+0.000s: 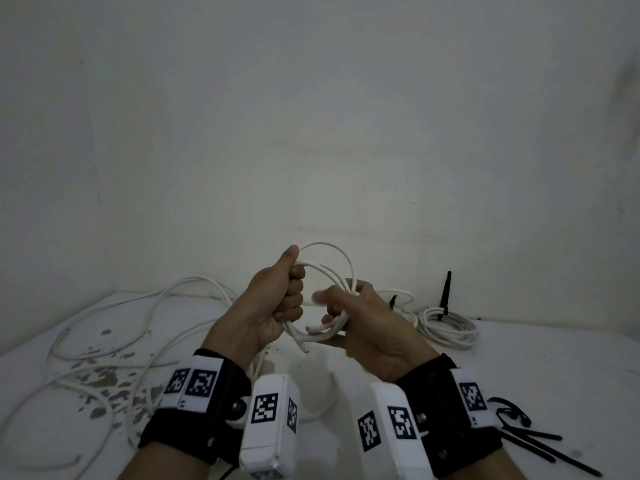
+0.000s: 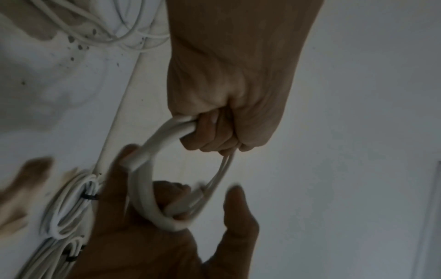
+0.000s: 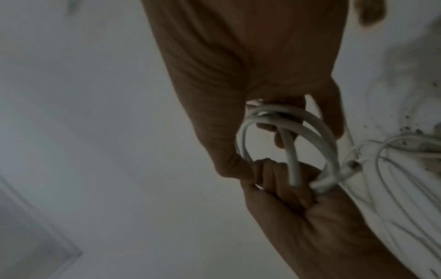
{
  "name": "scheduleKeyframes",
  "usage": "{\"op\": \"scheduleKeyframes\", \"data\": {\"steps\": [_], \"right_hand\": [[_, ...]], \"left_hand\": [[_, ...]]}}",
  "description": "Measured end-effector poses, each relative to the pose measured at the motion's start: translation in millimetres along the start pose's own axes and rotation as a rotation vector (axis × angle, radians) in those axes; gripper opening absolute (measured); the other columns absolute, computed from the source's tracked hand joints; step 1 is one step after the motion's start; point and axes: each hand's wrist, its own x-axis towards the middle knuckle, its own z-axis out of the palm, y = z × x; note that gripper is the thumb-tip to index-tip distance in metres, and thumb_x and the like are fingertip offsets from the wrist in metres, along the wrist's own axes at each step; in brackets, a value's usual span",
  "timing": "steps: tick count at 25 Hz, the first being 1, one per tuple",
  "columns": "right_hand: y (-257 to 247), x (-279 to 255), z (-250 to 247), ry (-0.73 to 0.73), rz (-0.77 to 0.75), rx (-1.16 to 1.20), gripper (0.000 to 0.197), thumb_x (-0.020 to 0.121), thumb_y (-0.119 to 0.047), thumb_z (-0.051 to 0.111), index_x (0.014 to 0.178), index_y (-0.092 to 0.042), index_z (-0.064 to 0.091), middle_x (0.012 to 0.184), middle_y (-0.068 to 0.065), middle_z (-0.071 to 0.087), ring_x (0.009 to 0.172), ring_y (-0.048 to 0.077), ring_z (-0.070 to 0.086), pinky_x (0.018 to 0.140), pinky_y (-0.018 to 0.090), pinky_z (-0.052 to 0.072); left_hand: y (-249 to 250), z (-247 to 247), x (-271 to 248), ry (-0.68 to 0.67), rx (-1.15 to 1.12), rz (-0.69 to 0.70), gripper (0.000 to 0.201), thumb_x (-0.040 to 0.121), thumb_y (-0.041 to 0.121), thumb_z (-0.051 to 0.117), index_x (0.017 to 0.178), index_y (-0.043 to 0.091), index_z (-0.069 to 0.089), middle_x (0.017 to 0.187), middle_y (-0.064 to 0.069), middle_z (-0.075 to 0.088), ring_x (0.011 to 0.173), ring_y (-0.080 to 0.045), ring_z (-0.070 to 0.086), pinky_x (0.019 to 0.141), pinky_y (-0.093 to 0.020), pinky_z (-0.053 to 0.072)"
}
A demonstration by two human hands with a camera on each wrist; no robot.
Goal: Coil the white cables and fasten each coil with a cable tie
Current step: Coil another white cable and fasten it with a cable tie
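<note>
Fingers of our left hand [image 1: 277, 306] are gripping a white coil [image 1: 325, 289] above the table [image 1: 519, 358]; our right hand [image 1: 360, 320] is curling round its other side. Beyond, a tied coil [image 1: 446, 323] is lying by the wall.

Loose white cable [image 1: 114, 317] sprawls left of my hands; tied coils [image 1: 450, 325] and black ties [image 1: 540, 448] crowd my right; bare table [image 1: 571, 358] lies beyond those.
</note>
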Motion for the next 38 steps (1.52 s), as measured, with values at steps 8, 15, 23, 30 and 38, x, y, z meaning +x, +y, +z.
{"op": "scheduleKeyframes", "data": {"steps": [8,15,23,30,38], "right_hand": [[7.6,1.4,2.8,0.140,-0.238,-0.516,0.045,0.079,0.003,0.064,0.111,-0.027,0.050,0.103,0.011,0.054,0.086,0.032,0.066,0.063,0.035,0.060],[-4.7,-21.7,7.9,0.046,-0.213,-1.137,0.015,0.092,-0.017,0.050,0.100,-0.005,0.047,0.096,0.021,0.068,0.072,0.037,0.072,0.067,0.045,0.062],[-38.8,-49.6,6.2,-0.128,-0.331,-1.354,0.043,0.097,-0.024,0.045,0.140,-0.030,0.046,0.088,-0.002,0.062,0.050,0.010,0.061,0.049,0.020,0.050],[-35.1,-42.1,-4.7,-0.398,-0.279,-1.256,0.055,0.094,-0.043,0.062,0.144,-0.040,0.042,0.136,-0.026,0.053,0.117,-0.009,0.052,0.098,0.020,0.047],[-10.4,-17.6,8.8,-0.011,-0.715,-1.322,0.044,0.096,-0.057,0.045,0.103,-0.026,0.076,0.128,0.001,0.063,0.124,0.016,0.052,0.086,0.029,0.047]], "left_hand": [[0.4,1.5,4.5,0.083,-0.094,0.040,0.043,0.101,0.049,0.044,0.069,0.020,0.039,0.046,0.008,0.018,0.032,-0.006,0.012,0.032,-0.016,0.012],[-0.1,8.0,5.8,0.188,-0.207,0.133,0.042,0.102,0.040,0.045,0.067,0.018,0.039,0.042,0.007,0.021,0.029,-0.006,0.015,0.031,-0.016,0.013],[9.8,-52.3,20.2,0.343,-0.544,0.113,0.039,0.099,0.023,0.041,0.062,0.021,0.029,0.034,0.009,0.019,0.024,-0.006,0.013,0.026,-0.015,0.012],[11.7,-44.6,18.0,0.249,-0.612,0.088,0.043,0.103,0.028,0.036,0.062,0.021,0.027,0.035,0.008,0.018,0.024,-0.006,0.015,0.027,-0.017,0.015],[10.2,-5.4,9.7,0.173,-0.611,0.022,0.048,0.103,0.039,0.039,0.059,0.021,0.029,0.037,0.007,0.021,0.030,-0.007,0.023,0.034,-0.017,0.025]]}}
